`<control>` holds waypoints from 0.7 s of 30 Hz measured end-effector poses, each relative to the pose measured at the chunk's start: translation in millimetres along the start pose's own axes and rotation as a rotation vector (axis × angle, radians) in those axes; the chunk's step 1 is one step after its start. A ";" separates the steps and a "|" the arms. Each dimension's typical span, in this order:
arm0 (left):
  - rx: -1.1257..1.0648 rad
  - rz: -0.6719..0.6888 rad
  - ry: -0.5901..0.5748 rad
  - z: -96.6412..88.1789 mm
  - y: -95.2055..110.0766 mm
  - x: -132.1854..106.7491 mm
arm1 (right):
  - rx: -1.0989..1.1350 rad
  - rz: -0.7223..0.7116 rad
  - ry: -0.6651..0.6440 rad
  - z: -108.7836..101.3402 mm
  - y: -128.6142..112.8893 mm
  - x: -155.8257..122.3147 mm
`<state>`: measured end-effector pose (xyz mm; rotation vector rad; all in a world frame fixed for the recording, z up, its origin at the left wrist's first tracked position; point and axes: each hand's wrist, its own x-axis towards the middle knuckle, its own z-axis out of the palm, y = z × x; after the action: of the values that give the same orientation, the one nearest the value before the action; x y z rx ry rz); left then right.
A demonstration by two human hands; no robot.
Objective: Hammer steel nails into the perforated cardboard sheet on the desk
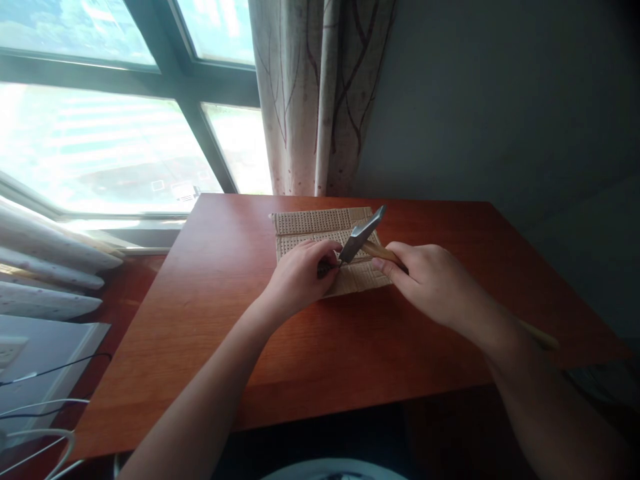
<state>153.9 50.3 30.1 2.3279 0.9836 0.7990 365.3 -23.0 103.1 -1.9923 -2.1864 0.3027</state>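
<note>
A piece of cardboard (320, 230) punched with rows of small holes lies flat on the reddish wooden table (215, 320). My right hand (430, 280) is closed round the wooden handle of a hammer (363, 235), whose metal head rests tilted over the cardboard. The handle's far end sticks out behind my right forearm. My left hand (300, 273) is pinched on something small and dark at the hammer head's lower end, pressing down on the cardboard. What it pinches is too small to name.
A patterned curtain (320, 93) hangs behind the table beside a large window (100, 133). A grey wall stands at the right. White rolled items (45, 273) and cables (40, 407) lie at the left, beyond the table's edge.
</note>
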 end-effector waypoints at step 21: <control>0.023 -0.056 -0.019 1.1 1.0 0.3 | -0.010 0.023 -0.006 2.4 0.1 0.8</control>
<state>155.3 49.7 30.1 2.3124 1.0496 0.7460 364.6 -22.3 100.7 -2.0262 -2.1737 0.3018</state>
